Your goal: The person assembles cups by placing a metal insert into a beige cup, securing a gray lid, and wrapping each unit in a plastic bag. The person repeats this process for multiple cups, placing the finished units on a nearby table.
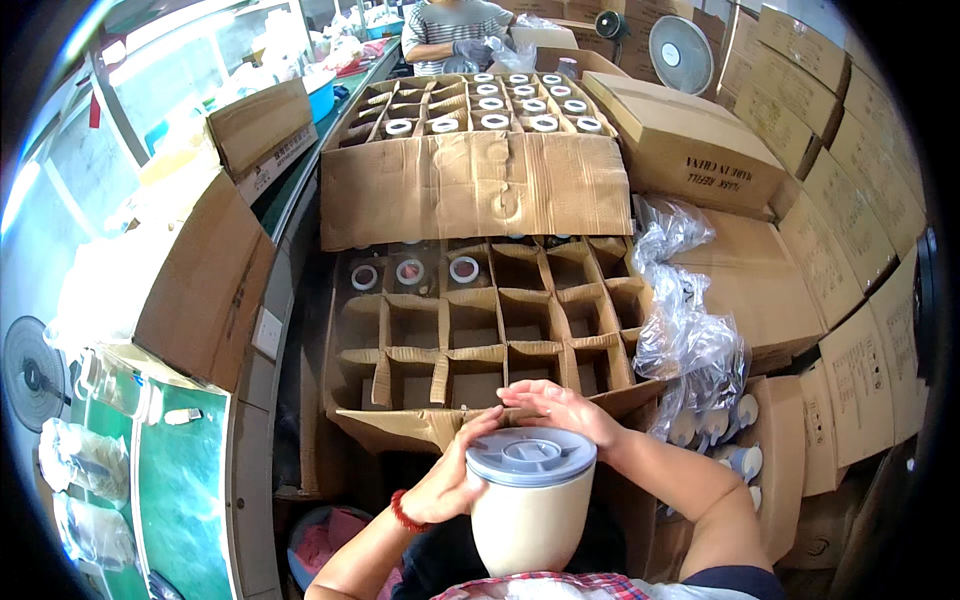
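Note:
A cream, round canister (530,525) with a grey-blue lid (532,452) stands upright close against my body. My left hand (455,475), with a red beaded bracelet at the wrist, cups the left side of the lid, thumb at its rim. Just behind the lid, my right hand (565,410) is stretched out with flat fingers pointing left, its heel near the lid's edge. Beyond both hands is an open carton (400,425) with cardboard dividers (470,355); several jars with white-ringed tops (464,269) sit in its far cells.
A second divided carton (475,190) full of jars stands behind. Clear plastic bags (690,330) hang over the right side, above a box of lidded pieces (745,460). Stacked cartons (840,230) line the right; a green-topped bench (180,500) runs left. Another person (450,35) works at the back.

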The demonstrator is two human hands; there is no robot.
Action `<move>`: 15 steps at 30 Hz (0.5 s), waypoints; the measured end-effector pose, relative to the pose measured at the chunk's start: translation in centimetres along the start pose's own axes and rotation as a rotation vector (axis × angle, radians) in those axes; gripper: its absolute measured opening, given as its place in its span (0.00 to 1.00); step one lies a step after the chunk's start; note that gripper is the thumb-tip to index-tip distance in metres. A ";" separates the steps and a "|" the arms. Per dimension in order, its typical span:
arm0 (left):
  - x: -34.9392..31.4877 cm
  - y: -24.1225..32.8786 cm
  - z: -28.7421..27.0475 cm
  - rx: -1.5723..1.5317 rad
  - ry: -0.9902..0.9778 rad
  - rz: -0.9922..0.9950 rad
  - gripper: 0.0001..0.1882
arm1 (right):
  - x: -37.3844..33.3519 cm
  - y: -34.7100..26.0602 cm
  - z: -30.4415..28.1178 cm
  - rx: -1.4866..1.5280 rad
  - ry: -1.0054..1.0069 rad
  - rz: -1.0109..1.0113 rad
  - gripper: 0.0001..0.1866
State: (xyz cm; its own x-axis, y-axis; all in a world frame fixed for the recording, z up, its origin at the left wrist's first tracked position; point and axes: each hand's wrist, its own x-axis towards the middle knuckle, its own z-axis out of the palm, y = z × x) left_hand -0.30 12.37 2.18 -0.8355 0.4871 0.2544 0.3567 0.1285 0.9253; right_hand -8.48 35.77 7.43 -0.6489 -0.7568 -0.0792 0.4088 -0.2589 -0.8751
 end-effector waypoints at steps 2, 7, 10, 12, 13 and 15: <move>2.3 5.8 -1.6 0.166 -0.029 0.114 0.44 | 1.3 1.9 -1.3 0.297 -0.084 0.041 0.31; 4.2 8.4 -6.5 0.238 0.060 -0.023 0.30 | 5.8 4.0 0.0 0.163 -0.146 0.116 0.25; 2.0 4.1 -7.7 0.134 0.263 -0.251 0.17 | 8.1 2.5 -1.4 -0.142 -0.197 0.029 0.16; 2.5 0.5 -8.0 0.047 0.489 -0.236 0.17 | 11.6 2.7 -5.4 -0.676 0.193 -0.074 0.11; 3.6 -0.4 -8.5 0.104 0.493 -0.239 0.19 | 13.2 1.7 -7.2 -0.807 0.263 -0.179 0.10; 5.5 -4.6 -10.1 0.470 0.375 -0.154 0.19 | 17.1 0.0 -10.1 -1.108 0.314 -0.373 0.09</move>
State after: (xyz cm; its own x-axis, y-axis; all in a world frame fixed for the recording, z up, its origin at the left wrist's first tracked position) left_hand -10.74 5.75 2.10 -0.9516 0.1067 0.2883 0.2950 0.5812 0.7585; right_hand -26.04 28.91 1.24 -0.7998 -0.5269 0.2875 -0.5087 0.3408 -0.7906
